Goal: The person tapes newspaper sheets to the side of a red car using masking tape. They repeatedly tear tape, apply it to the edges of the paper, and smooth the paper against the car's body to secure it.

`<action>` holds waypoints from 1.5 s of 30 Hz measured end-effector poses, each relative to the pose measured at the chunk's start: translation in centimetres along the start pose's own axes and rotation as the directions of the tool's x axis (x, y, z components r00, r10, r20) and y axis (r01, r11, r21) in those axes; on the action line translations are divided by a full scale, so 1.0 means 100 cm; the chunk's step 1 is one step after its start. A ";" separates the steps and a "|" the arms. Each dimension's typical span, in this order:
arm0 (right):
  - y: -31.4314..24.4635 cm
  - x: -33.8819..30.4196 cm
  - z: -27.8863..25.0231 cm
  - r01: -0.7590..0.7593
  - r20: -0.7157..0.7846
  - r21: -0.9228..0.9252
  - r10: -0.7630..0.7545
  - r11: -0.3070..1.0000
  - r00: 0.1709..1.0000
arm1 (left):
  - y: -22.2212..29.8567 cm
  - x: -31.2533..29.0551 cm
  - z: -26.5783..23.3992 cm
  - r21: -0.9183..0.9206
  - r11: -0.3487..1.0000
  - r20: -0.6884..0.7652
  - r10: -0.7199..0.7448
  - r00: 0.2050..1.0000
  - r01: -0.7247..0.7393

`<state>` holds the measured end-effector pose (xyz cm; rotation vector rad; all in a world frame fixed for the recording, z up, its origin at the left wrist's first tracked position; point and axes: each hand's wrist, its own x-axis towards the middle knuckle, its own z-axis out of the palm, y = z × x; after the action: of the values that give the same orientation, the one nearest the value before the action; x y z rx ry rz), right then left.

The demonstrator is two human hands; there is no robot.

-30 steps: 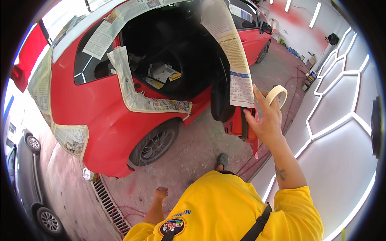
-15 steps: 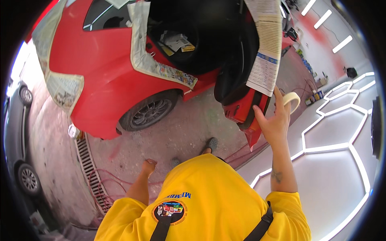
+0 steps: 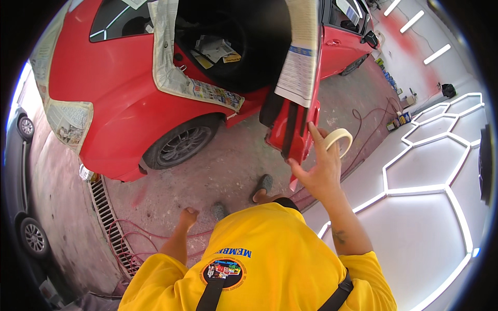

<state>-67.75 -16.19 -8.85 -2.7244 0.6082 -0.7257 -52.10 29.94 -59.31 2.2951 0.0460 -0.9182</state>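
Grasping red metal car door (image 3: 299, 141) by edge with right hand (image 3: 319, 168), below off-white newspaper sheet (image 3: 301, 65); carrying cream ring-shaped tape roll (image 3: 337, 132) looped over same hand. Cannot tell grip of left hand (image 3: 189, 216). Probably mid-masking; next, steady door.

The scene is taken in by one wide fisheye camera worn on the person's head. The yellow shirt (image 3: 275, 236) is looked down on from close above and is cut by the lower edge. The lens is aimed forward and steeply down, so the floor (image 3: 166, 191) is shown from above. The red car (image 3: 116, 116) is viewed from beside its rear wheel (image 3: 184, 146), farther off, and is cropped at the top. The right hand (image 3: 322, 173) is included right of centre, the left hand (image 3: 189, 216) lower and left of centre. A lit wall (image 3: 425, 228) is bent along the right rim, a dark car (image 3: 19, 179) along the left.
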 end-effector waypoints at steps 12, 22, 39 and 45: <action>0.086 0.041 0.045 0.297 -0.100 0.393 -0.281 0.870 0.955 | 0.407 -0.141 0.008 -0.824 0.520 -0.012 0.381 0.924 -0.225; 0.426 0.010 0.127 -0.536 0.222 0.267 0.490 0.801 0.843 | 0.431 -0.177 0.063 -0.616 0.778 0.085 -0.091 0.992 0.124; 0.681 0.122 0.081 -0.600 0.419 0.343 0.454 0.723 0.787 | 0.561 0.040 0.381 -0.249 0.898 0.453 -0.223 0.863 0.362; 0.892 0.110 0.107 -0.687 0.181 0.027 0.673 0.726 0.718 | 0.747 0.168 0.484 -0.211 0.951 0.406 -0.126 0.905 0.226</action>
<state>-82.75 -98.20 -44.01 -2.1665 1.3901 -0.3214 -49.13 -60.39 -53.81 1.8599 0.1938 -1.3661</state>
